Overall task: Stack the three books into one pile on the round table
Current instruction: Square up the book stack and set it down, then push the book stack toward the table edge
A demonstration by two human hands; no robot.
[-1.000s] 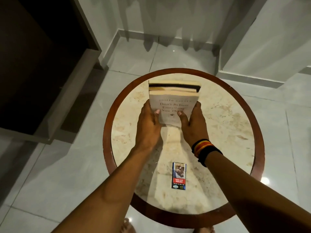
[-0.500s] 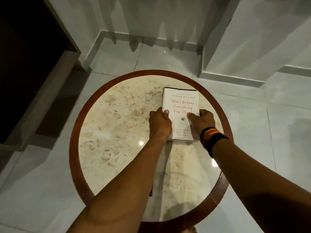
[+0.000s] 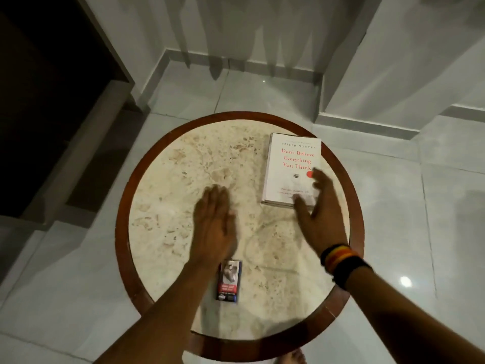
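The pile of books [image 3: 291, 169] lies flat on the far right part of the round table [image 3: 123, 227], close to its dark wooden rim, with the long axis running away from me and tilted only slightly. From my hands it sits ahead and to the right. Only the top cover shows: white, with red title lettering and a small red dot, and a thin band of page edges along the near side. I cannot count from here how many books lie beneath it, so I judge rather than know that the stack is complete. My right hand [image 3: 319, 219] is the nearer one: open, fingers spread, gripping nothing, its blurred fingertips over the near right corner of the cover; whether they touch it I cannot tell. My left hand [image 3: 214, 222] is well apart from the pile, flat and open above bare marble near the table's middle, also empty. A banded wristband [image 3: 341, 261] circles my right wrist. A small printed box [image 3: 228, 281] lies near the front edge, just beside my left forearm.
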